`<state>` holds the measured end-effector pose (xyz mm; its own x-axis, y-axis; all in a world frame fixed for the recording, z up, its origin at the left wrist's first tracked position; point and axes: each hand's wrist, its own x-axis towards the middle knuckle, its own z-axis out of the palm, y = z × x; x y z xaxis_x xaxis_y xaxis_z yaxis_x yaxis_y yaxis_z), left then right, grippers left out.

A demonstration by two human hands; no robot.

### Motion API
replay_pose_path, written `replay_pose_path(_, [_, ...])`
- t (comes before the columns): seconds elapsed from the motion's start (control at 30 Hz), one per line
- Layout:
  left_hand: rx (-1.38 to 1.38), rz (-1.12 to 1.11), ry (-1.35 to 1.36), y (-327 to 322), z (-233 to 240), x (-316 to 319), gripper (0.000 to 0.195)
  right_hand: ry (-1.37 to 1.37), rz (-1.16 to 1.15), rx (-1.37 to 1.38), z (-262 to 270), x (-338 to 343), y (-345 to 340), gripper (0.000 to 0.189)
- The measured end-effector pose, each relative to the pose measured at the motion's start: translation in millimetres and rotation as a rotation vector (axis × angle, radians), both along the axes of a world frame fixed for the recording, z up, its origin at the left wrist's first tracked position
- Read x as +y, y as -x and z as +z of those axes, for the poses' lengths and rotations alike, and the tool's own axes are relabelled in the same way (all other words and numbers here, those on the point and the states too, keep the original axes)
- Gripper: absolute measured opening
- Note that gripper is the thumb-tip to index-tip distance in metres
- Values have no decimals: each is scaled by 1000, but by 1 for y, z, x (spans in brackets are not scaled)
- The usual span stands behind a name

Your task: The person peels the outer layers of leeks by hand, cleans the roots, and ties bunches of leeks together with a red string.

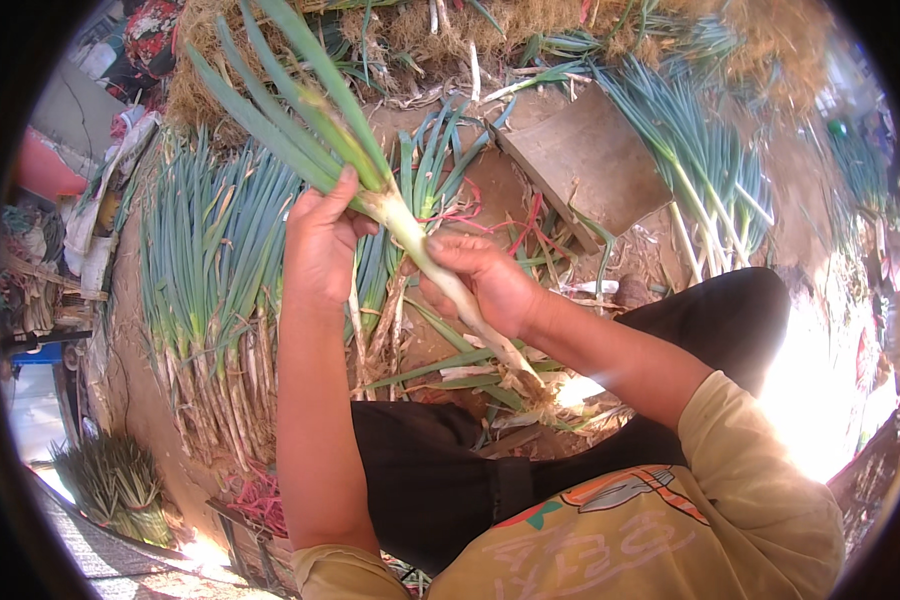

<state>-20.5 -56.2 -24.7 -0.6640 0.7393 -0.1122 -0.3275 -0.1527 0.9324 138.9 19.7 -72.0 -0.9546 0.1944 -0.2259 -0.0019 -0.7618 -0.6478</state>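
A large green onion (pixel 450 283) slants across the view between my hands, its leaves up at the left and its roots down at the right. My left hand (pixel 326 240) grips it at the base of the leaves, thumb laid along the green part. Around the white stalk, a little lower, closes my right hand (pixel 480 277). The rooted end hangs above my lap, over peeled leaves and husks (pixel 465 375) lying between my legs. Part of the stalk is hidden behind my right fingers.
Rows of green onions (pixel 210 300) lie at the left, another pile (pixel 709 180) at the right. A worn board (pixel 589 165) with raised edges lies ahead on the dirt floor. Pink ties (pixel 521 225) are strewn beside it. Rooted onion bundles (pixel 450 45) are stacked at the back.
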Motion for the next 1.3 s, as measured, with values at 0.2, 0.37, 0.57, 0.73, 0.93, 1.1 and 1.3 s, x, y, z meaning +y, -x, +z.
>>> replay_pose_path(0.2, [-320, -169, -187, 1, -7, 2, 22, 176, 116, 96, 8, 6, 2, 43])
replay_pose_path(0.37, [-268, -186, -170, 1, -6, 6, 24, 287, 217, 159, 6, 13, -4, 49])
replay_pose_path(0.57, [-383, -373, -236, 2, -12, 4, 26, 419, 353, 380, -1, 10, -3, 58])
replay_pose_path(0.73, [-347, -341, -214, 0, -10, 3, 23, 618, 461, 411, 5, 7, -5, 63])
replay_pose_path(0.93, [-176, -235, 78, -7, 5, 3, 21, 627, 523, 379, 5, 11, -9, 68])
replay_pose_path(1.1, [18, -254, 291, -9, 4, 5, 20, 631, 520, 340, 5, 14, -11, 70])
replay_pose_path(1.3, [258, -329, 551, -20, 6, 8, 14, 696, 580, 382, -12, 14, -10, 78])
